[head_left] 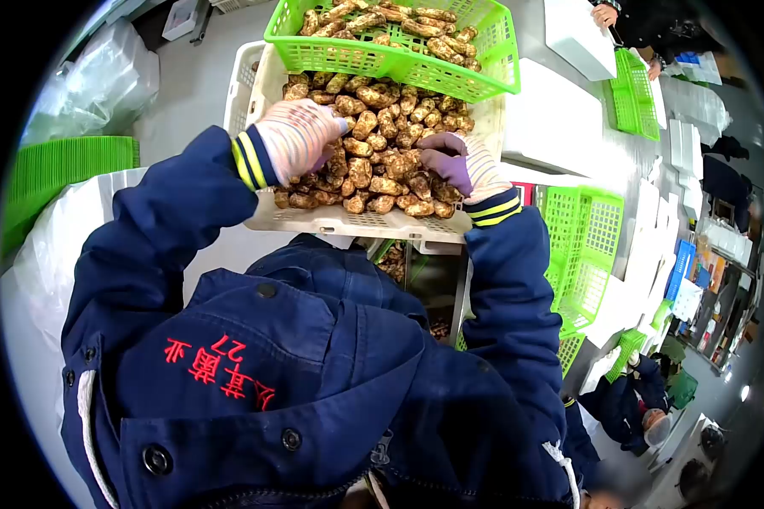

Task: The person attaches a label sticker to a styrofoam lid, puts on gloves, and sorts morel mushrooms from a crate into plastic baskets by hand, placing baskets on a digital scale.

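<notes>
Brown, stubby mushrooms (386, 185) fill a white plastic crate (356, 222) in front of me. On the crate's left side, my left hand (295, 136), in a striped glove with a purple palm, reaches over the pile. Its fingers curl down and are mostly hidden, so what they hold does not show. At the right side of the pile, my right hand (463, 163) wears a matching glove. Its purple fingers and thumb bend around a mushroom, partly covered by the hand. A green basket (390, 64) with longer mushrooms rests across the crate's far end.
Green baskets (579, 254) stand to the right, beside white foam boxes (552, 114). Stacked green crates (68, 174) and clear plastic bags (102, 81) are on the left. More mushrooms show below the crate. Other people (637, 403) work along the right side.
</notes>
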`<state>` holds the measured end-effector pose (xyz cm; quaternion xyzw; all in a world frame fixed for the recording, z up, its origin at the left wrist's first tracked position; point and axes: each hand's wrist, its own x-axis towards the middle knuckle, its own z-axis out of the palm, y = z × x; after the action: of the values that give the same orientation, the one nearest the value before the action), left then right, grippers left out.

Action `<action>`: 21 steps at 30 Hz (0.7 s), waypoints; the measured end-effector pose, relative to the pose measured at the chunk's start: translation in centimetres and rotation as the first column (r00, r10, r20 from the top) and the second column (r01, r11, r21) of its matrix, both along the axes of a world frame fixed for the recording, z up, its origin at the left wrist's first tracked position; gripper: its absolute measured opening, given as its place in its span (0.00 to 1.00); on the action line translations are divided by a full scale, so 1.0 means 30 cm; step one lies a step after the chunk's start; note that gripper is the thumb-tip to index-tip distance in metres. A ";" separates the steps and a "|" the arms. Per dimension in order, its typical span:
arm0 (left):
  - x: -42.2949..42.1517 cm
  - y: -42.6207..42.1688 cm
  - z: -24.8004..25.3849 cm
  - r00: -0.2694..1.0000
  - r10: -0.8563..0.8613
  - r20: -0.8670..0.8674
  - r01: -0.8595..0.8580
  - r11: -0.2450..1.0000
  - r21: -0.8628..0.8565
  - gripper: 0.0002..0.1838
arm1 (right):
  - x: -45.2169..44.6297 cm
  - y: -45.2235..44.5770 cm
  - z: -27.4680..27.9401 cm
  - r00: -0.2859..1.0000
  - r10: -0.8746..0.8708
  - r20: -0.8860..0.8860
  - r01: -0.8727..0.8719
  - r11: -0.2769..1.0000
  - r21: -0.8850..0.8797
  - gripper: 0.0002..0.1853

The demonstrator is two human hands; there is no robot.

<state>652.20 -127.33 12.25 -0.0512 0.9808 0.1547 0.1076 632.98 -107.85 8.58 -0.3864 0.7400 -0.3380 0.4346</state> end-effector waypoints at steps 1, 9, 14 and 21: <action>0.002 0.014 -0.028 0.997 -0.043 -0.066 0.040 0.998 -0.055 0.09 | -0.005 0.007 -0.025 1.000 0.002 -0.002 -0.002 1.000 0.005 0.13; 0.002 -0.107 0.006 0.850 0.134 -0.510 -0.275 0.938 -0.213 0.13 | 0.120 -0.006 0.072 0.690 0.365 -0.625 -0.308 0.929 0.203 0.19; 0.015 -0.049 0.012 0.982 -0.044 -0.186 0.041 0.999 -0.023 0.10 | 0.211 -0.094 0.146 0.542 0.402 -0.738 -0.262 0.915 0.306 0.10; -0.028 0.030 0.015 0.980 -0.160 0.121 0.156 0.987 0.039 0.15 | 0.237 -0.168 0.057 0.624 0.466 -0.628 -0.342 0.885 0.316 0.12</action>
<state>651.36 -126.42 12.72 0.0191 0.9708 0.1567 0.1808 640.09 -112.90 10.29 -0.6024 0.7662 -0.0007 0.2239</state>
